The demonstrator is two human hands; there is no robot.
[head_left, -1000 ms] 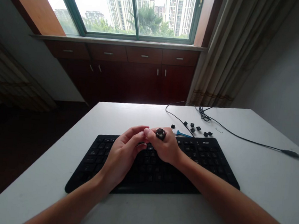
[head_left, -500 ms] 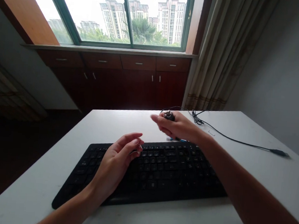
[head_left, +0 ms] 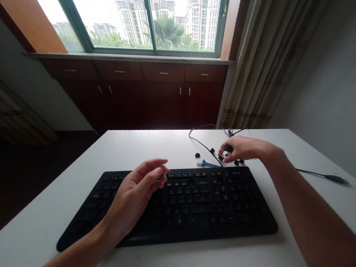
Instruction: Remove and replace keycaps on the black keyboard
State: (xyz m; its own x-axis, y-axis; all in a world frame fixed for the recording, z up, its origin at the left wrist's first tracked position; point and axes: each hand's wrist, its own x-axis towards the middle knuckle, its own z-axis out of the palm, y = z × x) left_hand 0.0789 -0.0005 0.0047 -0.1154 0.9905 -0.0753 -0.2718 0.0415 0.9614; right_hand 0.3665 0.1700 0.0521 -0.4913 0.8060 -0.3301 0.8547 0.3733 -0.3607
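The left hand (head_left: 139, 186) hovers over the long black plastic keyboard (head_left: 190, 205), fingers curled narrowly; whether they pinch anything, I cannot tell. Beyond its fingertips, to the right, lie a loose square black key cap (head_left: 197, 155) and a slim blue brush with pale bristles (head_left: 210, 164). The right hand (head_left: 226, 155) holds a small dark piece (head_left: 227, 148), finger and thumb slightly apart above more loose caps (head_left: 239, 161). Right of that grip lies a black cable plug (head_left: 335, 179). The work looks partway: several caps are off, most keys seem seated; bare sockets are too dark to count.
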